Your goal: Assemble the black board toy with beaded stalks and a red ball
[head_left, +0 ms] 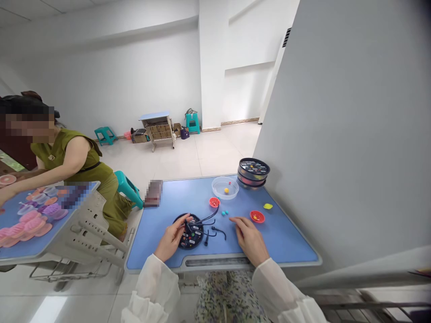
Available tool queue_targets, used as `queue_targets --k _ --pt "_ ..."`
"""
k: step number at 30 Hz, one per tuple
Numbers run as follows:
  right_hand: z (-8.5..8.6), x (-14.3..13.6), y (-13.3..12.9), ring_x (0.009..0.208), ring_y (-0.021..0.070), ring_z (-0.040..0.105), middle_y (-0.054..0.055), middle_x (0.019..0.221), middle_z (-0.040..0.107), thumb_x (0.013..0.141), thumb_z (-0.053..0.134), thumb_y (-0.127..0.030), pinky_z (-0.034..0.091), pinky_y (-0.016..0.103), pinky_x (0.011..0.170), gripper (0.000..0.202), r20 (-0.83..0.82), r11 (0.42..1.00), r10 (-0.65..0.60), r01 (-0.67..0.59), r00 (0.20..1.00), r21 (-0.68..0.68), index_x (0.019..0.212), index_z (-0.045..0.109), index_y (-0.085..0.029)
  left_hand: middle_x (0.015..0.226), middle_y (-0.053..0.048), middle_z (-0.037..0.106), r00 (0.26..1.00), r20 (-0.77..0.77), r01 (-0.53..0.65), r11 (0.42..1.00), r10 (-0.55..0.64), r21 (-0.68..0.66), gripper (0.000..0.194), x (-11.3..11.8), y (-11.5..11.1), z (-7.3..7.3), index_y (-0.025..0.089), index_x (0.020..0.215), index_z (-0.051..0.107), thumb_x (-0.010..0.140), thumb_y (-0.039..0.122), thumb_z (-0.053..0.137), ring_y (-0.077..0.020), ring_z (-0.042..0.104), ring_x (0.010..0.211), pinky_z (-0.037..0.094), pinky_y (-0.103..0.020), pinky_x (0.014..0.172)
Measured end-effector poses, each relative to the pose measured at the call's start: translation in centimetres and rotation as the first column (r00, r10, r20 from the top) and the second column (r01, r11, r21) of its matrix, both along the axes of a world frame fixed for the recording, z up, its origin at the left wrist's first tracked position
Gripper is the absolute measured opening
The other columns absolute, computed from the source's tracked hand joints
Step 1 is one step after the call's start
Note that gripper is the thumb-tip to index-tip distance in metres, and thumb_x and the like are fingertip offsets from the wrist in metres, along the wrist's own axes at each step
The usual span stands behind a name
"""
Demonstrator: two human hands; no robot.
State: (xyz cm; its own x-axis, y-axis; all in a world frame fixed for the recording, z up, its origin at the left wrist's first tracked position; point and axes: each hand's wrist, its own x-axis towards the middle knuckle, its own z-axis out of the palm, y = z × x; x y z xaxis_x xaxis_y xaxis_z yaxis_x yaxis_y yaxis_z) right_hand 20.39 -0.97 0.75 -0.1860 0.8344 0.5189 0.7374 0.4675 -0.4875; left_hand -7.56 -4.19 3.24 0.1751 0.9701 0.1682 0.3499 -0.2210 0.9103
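Observation:
My left hand is closed over the left part of a round black disc with small coloured and white pieces, its fingers pinching a dark stem-like piece. Several thin black curved pieces spread out to the right of the disc. My right hand rests at the blue table, fingers apart and holding nothing. Beyond the hands are a red bowl with small bits and another red bowl with a yellow piece. Small teal pieces lie between them, and a yellow lemon-shaped piece sits farther right.
A clear round dish holds a yellow ball. Stacked round black-rimmed containers stand at the back right, near the wall. A dark blurred object lies at the back left corner. At left, a person works at another table.

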Motion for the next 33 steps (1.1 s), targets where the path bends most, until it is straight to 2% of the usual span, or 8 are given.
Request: queue_targets --k 3,7,11,16,20,23,29,33 --pt "-0.1 -0.5 1.0 0.103 0.0229 0.059 0.01 0.115 0.064 0.088 0.036 -0.014 0.05 0.037 0.086 0.038 0.079 1.0 0.006 -0.007 0.997 0.018 0.116 0.061 -0.022 0.121 -0.008 0.065 0.999 -0.009 0.034 0.999 -0.034 -0.018 0.039 -0.2 0.2 0.2 0.019 0.124 0.056 0.089 0.032 0.045 -0.023 0.058 0.113 0.047 -0.036 0.095" --pt "0.3 -1.4 2.4 0.107 0.0241 0.057 0.009 0.124 0.061 0.088 0.037 -0.013 0.048 0.039 0.087 0.04 0.226 0.999 0.003 0.004 0.974 -0.032 0.121 0.058 -0.024 0.103 -0.007 0.071 0.998 -0.045 -0.053 0.997 0.05 -0.048 0.028 0.2 0.5 0.1 0.018 0.104 0.064 0.085 0.031 0.049 -0.0209 0.066 0.093 0.054 -0.031 0.081" --pt "0.5 -2.0 2.9 0.103 0.0251 0.058 0.009 0.113 0.067 0.088 0.043 -0.015 0.048 0.037 0.081 0.031 0.284 0.996 -0.004 0.03 0.959 -0.085 0.112 0.062 -0.023 0.088 -0.005 0.071 0.991 -0.035 -0.131 0.985 0.128 -0.108 0.025 1.0 0.3 0.0 0.018 0.097 0.063 0.082 0.034 0.051 -0.0178 0.066 0.072 0.055 -0.025 0.056" --pt "1.1 -2.0 2.8 0.09 0.0202 0.061 0.005 0.096 0.07 0.088 0.048 -0.014 0.047 0.029 0.076 0.021 0.293 0.992 -0.009 0.046 0.956 -0.12 0.096 0.065 -0.023 0.091 -0.006 0.071 0.991 -0.047 -0.129 0.984 0.124 -0.124 0.034 1.6 0.2 -0.1 0.019 0.107 0.062 0.076 0.033 0.058 -0.0185 0.066 0.074 0.05 -0.02 0.046" --pt "2.4 -1.5 3.7 0.082 0.0179 0.063 0.003 0.088 0.069 0.086 0.054 -0.016 0.043 0.024 0.065 0.014 0.347 0.987 -0.036 0.089 0.937 -0.136 0.091 0.065 -0.023 0.084 -0.004 0.072 0.976 -0.093 -0.205 0.975 0.197 -0.082 0.033 1.9 0.4 -0.3 0.019 0.102 0.065 0.072 0.031 0.062 -0.019 0.066 0.072 0.051 -0.023 0.053" --pt "4.0 -1.0 5.7 0.081 0.0184 0.063 0.005 0.091 0.068 0.088 0.05 -0.018 0.04 0.025 0.06 0.017 0.376 0.981 -0.096 0.152 0.922 -0.123 0.096 0.064 -0.023 0.074 -0.002 0.071 0.959 -0.132 -0.258 0.966 0.252 -0.028 0.026 2.2 0.5 -0.5 0.019 0.095 0.067 0.073 0.033 0.061 -0.018 0.064 0.066 0.051 -0.027 0.06" --pt "5.8 -1.4 10.5 0.089 0.0195 0.063 0.008 0.096 0.07 0.087 0.051 -0.012 0.039 0.027 0.065 0.02 0.428 0.974 -0.135 0.198 0.894 -0.106 0.095 0.066 -0.022 0.07 -0.001 0.07 0.942 -0.169 -0.284 0.958 0.288 0.048 0.021 2.4 0.6 -0.6 0.019 0.086 0.069 0.076 0.034 0.059 -0.0162 0.061 0.061 0.048 -0.025 0.06" --pt "5.9 -1.7 11.5 0.09 0.0209 0.064 0.008 0.093 0.071 0.085 0.053 -0.011 0.038 0.029 0.068 0.02 0.459 0.974 -0.134 0.202 0.878 -0.102 0.087 0.069 -0.022 0.072 -0.002 0.07 0.95 -0.15 -0.27 0.961 0.275 0.054 0.021 2.4 0.6 -0.6 0.019 0.087 0.069 0.075 0.034 0.059 -0.0162 0.061 0.062 0.047 -0.025 0.06"
